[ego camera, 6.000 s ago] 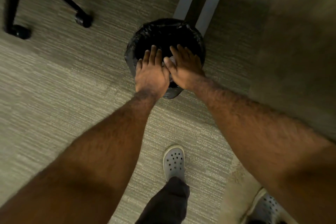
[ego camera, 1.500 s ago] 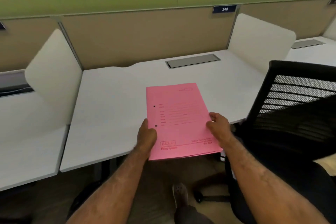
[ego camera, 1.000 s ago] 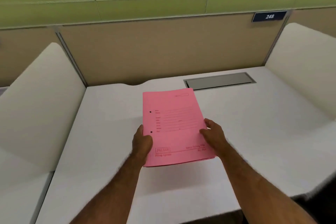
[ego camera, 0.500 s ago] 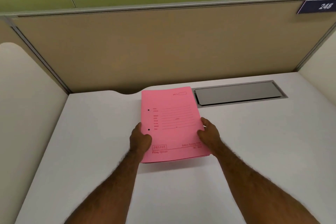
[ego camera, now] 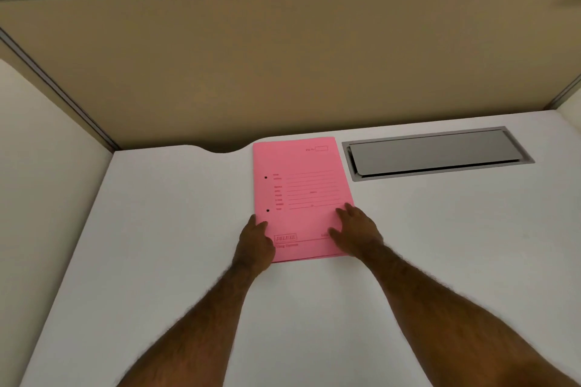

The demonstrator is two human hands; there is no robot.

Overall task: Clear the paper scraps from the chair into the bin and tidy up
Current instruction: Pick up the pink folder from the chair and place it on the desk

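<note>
A pink paper folder point(ego camera: 301, 173) with printed lines and two punch holes lies flat on the white desk point(ego camera: 157, 229), its far edge near the back of the desk. My left hand point(ego camera: 254, 245) grips its near left corner with the thumb on top. My right hand point(ego camera: 355, 232) holds its near right corner, fingers spread over the cover. The chair, the bin and any paper scraps are out of view.
A grey metal cable flap point(ego camera: 434, 152) is set into the desk just right of the folder. A tan partition wall point(ego camera: 283, 56) closes the back. A white side divider point(ego camera: 37, 166) stands along the left, and another shows at the far right edge.
Six seconds ago both hands were over the black bin on the floor. Since then they carried the pink folder forward over the desk and lowered it flat onto the surface.
</note>
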